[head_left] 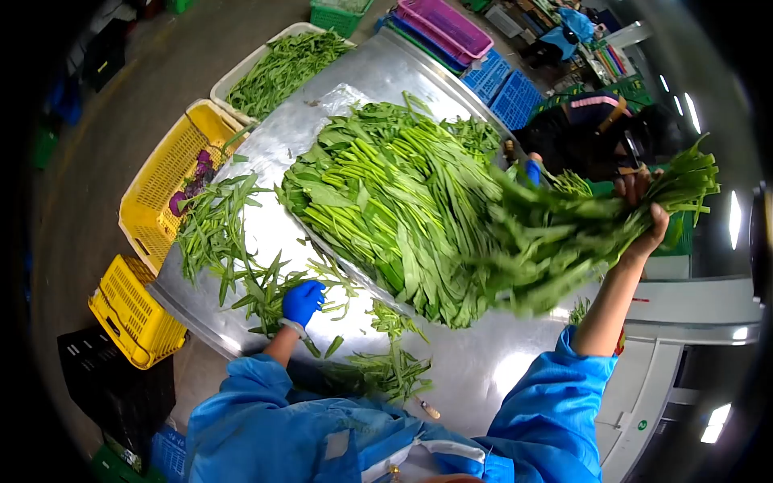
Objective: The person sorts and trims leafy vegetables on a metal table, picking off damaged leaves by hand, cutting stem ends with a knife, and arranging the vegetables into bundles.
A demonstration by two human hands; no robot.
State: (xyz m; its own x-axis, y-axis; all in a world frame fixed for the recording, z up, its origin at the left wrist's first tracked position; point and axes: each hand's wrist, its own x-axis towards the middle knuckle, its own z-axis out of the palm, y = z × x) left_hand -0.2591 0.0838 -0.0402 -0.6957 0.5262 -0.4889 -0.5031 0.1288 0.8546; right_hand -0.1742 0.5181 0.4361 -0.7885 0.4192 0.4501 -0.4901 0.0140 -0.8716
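Note:
My right hand (pixel 648 211), bare, is raised at the right and closed around the stems of a bunch of water spinach (pixel 555 233). Its leaves hang blurred towards a large pile of the same greens (pixel 386 201) on the metal table (pixel 499 354). In a blue glove, my left hand (pixel 303 304) rests low over the near left of the table, fingers curled. Loose leafy stems (pixel 266 294) lie beside it; whether it holds any is hidden. More trimmings (pixel 382 370) are scattered near my body, with a small handled tool (pixel 429 410) by them.
Yellow crates (pixel 149 193) stand along the table's left edge, one with purple pieces inside. Behind them is a white bin of greens (pixel 286 72). Pink (pixel 443 28) and blue crates (pixel 515 97) are at the far edge. Another person (pixel 596 121) is opposite, at the right.

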